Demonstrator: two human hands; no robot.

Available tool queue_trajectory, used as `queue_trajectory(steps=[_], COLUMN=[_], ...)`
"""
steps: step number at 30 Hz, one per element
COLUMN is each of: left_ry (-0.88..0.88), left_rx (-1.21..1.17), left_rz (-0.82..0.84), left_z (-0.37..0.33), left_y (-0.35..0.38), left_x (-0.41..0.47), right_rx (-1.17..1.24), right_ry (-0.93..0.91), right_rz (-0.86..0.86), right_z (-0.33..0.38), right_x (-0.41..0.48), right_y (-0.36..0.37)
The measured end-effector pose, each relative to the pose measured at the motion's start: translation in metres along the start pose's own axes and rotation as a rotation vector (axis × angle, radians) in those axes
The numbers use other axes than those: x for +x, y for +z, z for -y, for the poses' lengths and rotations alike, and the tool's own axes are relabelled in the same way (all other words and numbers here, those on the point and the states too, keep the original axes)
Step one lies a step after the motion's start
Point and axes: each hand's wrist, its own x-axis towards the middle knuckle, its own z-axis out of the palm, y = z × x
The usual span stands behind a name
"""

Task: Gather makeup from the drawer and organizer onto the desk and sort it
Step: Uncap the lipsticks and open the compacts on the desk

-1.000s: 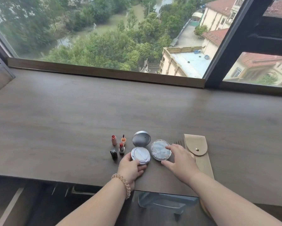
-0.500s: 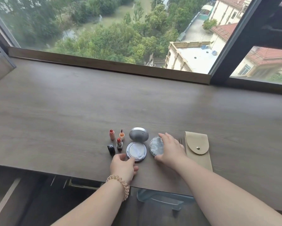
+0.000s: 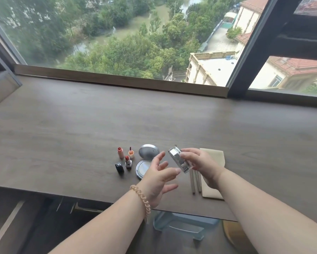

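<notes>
A person sits at a long dark wooden desk (image 3: 80,125) under a wide window. Both bare forearms reach in from the bottom edge.

The right hand (image 3: 203,164) is lifted off the desk and grips a round silver compact (image 3: 178,159), fingers curled over its far rim and thumb under the near one. The compact is tilted on edge, with its flat face turned toward the left hand.

The left hand (image 3: 157,180) hovers just beside it, fingers spread wide and relaxed, holding nothing. Its fingertips are near the compact's lower rim; whether they touch it cannot be told. A coiled peach bracelet (image 3: 142,198) circles this wrist.

Partly under the left hand lies a second silver compact (image 3: 142,167), open, with its lid (image 3: 148,151) raised behind it. Just left of that stand four small pieces in a tight cluster: a peach tube (image 3: 120,153), an orange-capped wand (image 3: 131,153), a red lipstick (image 3: 128,161) and a black cap (image 3: 119,168).

Under the right wrist lie pale thin sticks (image 3: 195,182) beside a flat beige pouch (image 3: 213,158), both reaching close to the desk's near edge.

Beyond the hands the desk is bare wood up to the window ledge (image 3: 117,81), and it runs wide to either side. Below the near edge, between the forearms, a clear plastic organizer (image 3: 181,226) shows.
</notes>
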Motion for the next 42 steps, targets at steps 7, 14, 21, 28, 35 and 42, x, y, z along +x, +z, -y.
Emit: queue_trajectory(steps=[7,14,21,28,35,42], left_ry=[0.109,0.058,0.009,0.017,-0.116,-0.239], left_rx=[-0.148,-0.16,-0.206,-0.175,0.11,0.149], left_rz=[0.178,0.296,0.41,0.603,0.356,0.118], left_z=[-0.007,-0.018,-0.019,-0.02,-0.014,-0.014], left_y=[0.02,-0.002,-0.027,-0.04,-0.044,-0.042], left_x=[-0.009,-0.006,-0.003,0.002,-0.006,0.0], right_rx=[-0.023,-0.022,-0.219,0.001,-0.164,-0.124], right_ry=[-0.142,-0.147,-0.161,-0.241,-0.177,-0.119], right_rz=[0.094,0.054,-0.041,-0.076,-0.29,-0.215], right_z=[0.018,0.018,0.01,0.005,-0.008,-0.007], right_x=[-0.027,-0.034,-0.035,-0.035,-0.033,-0.025], right_y=[-0.002,0.009,0.027,0.041,0.043,0.036])
